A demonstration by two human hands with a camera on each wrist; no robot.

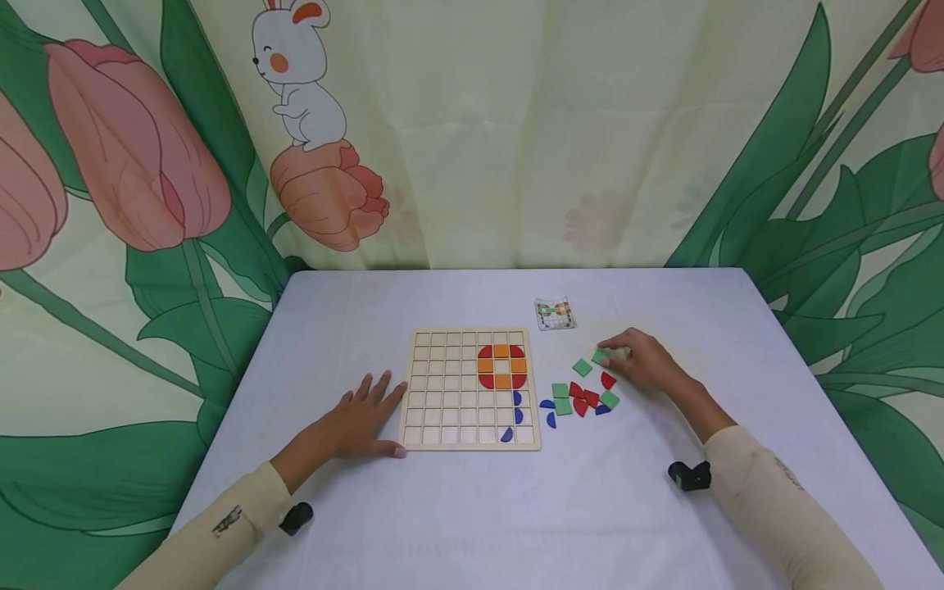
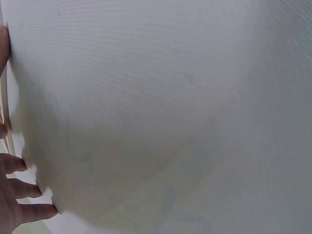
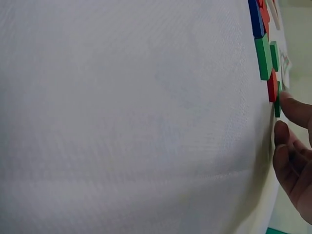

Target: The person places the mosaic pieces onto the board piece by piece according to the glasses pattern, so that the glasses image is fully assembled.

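Note:
A square wooden grid board (image 1: 438, 416) lies flat on the table. At its left edge, my left hand (image 1: 363, 422) rests with fingers spread and thumb by the lower left corner. In the board's upper right sit orange squares (image 1: 501, 381) and red quarter-round pieces (image 1: 485, 381), forming a ring; blue half-round pieces (image 1: 518, 398) lie below them. Right of the board, my right hand (image 1: 649, 360) pinches a green square tile (image 1: 599, 356) between thumb and fingers, low at the tabletop. The right wrist view shows the right hand (image 3: 297, 151) beside that tile.
Loose green squares (image 1: 563, 406), red pieces (image 1: 591, 398) and blue pieces (image 1: 551, 419) lie between the board and my right hand. A small pattern card (image 1: 555, 314) lies behind them. A white cloth (image 1: 472, 516) covers the table; a printed curtain (image 1: 479, 147) hangs behind.

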